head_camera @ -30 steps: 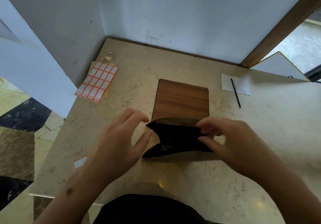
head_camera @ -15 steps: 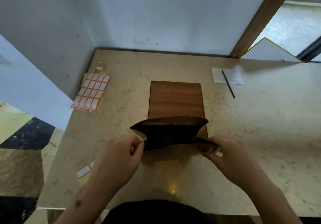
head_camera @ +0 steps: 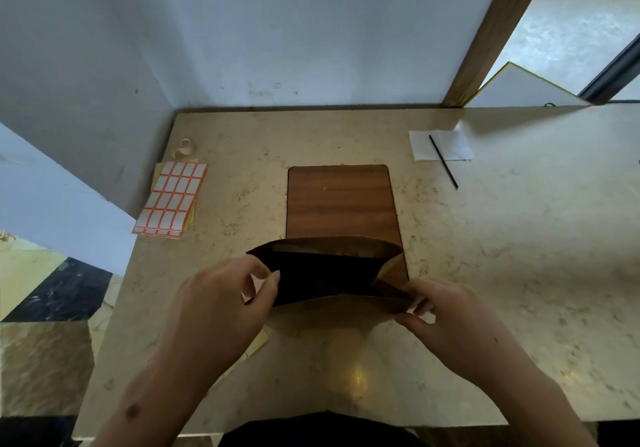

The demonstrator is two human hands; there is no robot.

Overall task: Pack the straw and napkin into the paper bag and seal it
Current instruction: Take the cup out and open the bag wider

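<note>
Leftmost on the pale marbled stone tabletop, close to the wall corner, sits a small roll of clear tape, and just in front of it lies a sheet of white rectangular labels with orange borders resting on yellowish paper. Nearer the front edge, the left hand pinches the left rim of a brown paper bag between thumb and fingers; a corner of yellowish card shows just beneath that hand. The bag is held with its mouth spread wide toward the camera, its inside dark and shadowed, so whether anything lies within cannot be told. Its far rim overlaps the near end of a dark wooden rectangular board with rounded corners, which lies flat at the middle of the table. On the right, the right hand grips the bag's right corner, the paper creased between thumb and fingertips. Farther right and toward the back, well apart from the bag, a white paper napkin lies flat, and a thin black straw rests diagonally across it, its near end reaching past the napkin onto bare stone. Both remain outside the bag.
</note>
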